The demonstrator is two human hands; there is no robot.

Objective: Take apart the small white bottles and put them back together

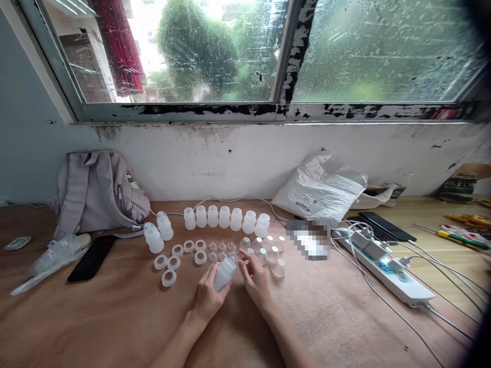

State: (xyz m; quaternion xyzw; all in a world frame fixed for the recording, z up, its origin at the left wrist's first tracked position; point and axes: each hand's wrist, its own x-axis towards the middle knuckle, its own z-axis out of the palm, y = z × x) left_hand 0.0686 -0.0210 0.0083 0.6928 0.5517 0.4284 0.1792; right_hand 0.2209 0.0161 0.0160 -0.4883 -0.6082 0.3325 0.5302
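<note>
In my left hand (209, 294) is a frosted white baby bottle (224, 274), tilted with its top away from me. My right hand (253, 278) is just right of the bottle's top, thumb and forefinger apart near the clear dome caps; I see nothing between them. Those clear caps (277, 269) stand in a cluster beyond and to the right. Small clear teats (222, 246) sit in rows behind the bottle, and several white collar rings (169, 278) lie to the left. Open-necked bottles (224, 217) line up at the back. Two capped bottles (154, 238) stand at the back left.
A grey backpack (97, 191), a black phone (92, 258) and a clear plastic bag (57, 258) lie at left. On the right are a white power strip (391, 271) with trailing cables, dark phones (387, 226) and screwdrivers (460, 238). A silver mailer bag (320, 186) leans against the wall.
</note>
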